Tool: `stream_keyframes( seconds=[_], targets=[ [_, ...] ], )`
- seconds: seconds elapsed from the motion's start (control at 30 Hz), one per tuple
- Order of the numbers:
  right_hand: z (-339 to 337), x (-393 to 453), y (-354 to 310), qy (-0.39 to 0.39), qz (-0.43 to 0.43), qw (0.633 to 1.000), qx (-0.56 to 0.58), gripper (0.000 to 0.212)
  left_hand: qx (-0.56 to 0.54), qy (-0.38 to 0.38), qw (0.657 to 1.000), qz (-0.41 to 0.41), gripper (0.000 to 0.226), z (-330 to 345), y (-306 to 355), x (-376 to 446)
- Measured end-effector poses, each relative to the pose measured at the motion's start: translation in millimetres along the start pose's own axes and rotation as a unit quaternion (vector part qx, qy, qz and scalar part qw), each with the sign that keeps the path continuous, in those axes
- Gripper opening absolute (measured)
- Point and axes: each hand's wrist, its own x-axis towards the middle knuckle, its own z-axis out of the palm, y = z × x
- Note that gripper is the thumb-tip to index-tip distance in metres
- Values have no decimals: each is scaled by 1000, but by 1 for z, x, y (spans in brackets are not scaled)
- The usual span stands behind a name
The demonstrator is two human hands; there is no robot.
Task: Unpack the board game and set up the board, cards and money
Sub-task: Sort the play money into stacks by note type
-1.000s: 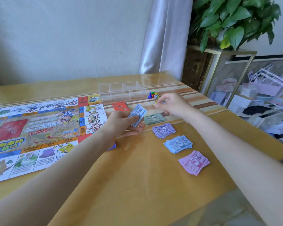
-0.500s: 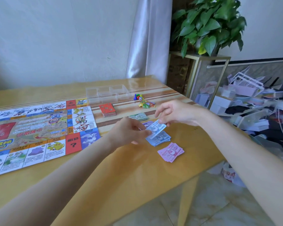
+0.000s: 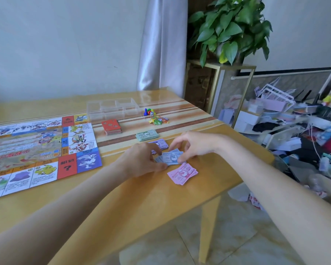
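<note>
The colourful game board (image 3: 36, 150) lies flat on the left of the wooden table (image 3: 122, 203). A red card stack (image 3: 111, 127) sits beside it. Play money lies in separate piles: green (image 3: 147, 135), purple (image 3: 161, 144), blue (image 3: 170, 157) and pink (image 3: 182, 173). My left hand (image 3: 141, 161) and my right hand (image 3: 194, 145) both pinch the blue notes from either side, low over the blue pile. My hands partly hide the purple pile.
A clear plastic tray (image 3: 112, 108) stands at the back, with pawns and dice (image 3: 149, 112) and small coloured tokens (image 3: 158, 120) to its right. A potted plant (image 3: 229, 29) on a gold-framed stand and a cluttered heap (image 3: 298, 131) are right of the table's edge.
Both hands came down from holding a blue note in the air to the blue pile on the table. The camera view swung right.
</note>
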Motion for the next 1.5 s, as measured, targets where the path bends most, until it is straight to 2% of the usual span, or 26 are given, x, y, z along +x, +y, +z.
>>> stream_keyframes(
  seconds=[0.2,0.4,0.6,0.7,0.8,0.87,0.93,1.07,1.23,1.37,1.5],
  targets=[
    [1,-2,-4,53,-6,998,-36,36,-6,5,1000,11,43,-1,-2,-1],
    [-2,4,-10,38,-7,999,-18,26,-16,5,1000,11,47,0,-3,-2],
    [1,11,-21,36,2,991,-127,19,4,-4,1000,29,41,-2,-4,-3],
    [0,10,-30,43,9,980,-194,18,-4,-8,1000,26,47,-6,-1,-6],
    [-7,5,-44,107,3,971,-216,13,-54,15,998,36,37,-22,-3,-12],
    [-13,3,-57,152,-17,969,-195,9,-97,33,994,34,20,-36,-7,-17],
    [-15,4,-73,156,-38,972,-170,9,-121,48,991,23,10,-48,-14,-22],
    [-8,18,-101,123,-43,987,-91,13,-149,73,986,-9,14,-69,-35,-29],
    [-12,48,-113,114,-27,993,-29,16,-235,117,960,-93,30,-93,-67,-24],
    [-18,82,-114,125,7,992,26,17,-260,128,946,-143,23,-98,-87,-6],
    [-13,131,-123,155,57,983,74,21,-316,118,918,-208,20,-101,-106,17]
  ],
)
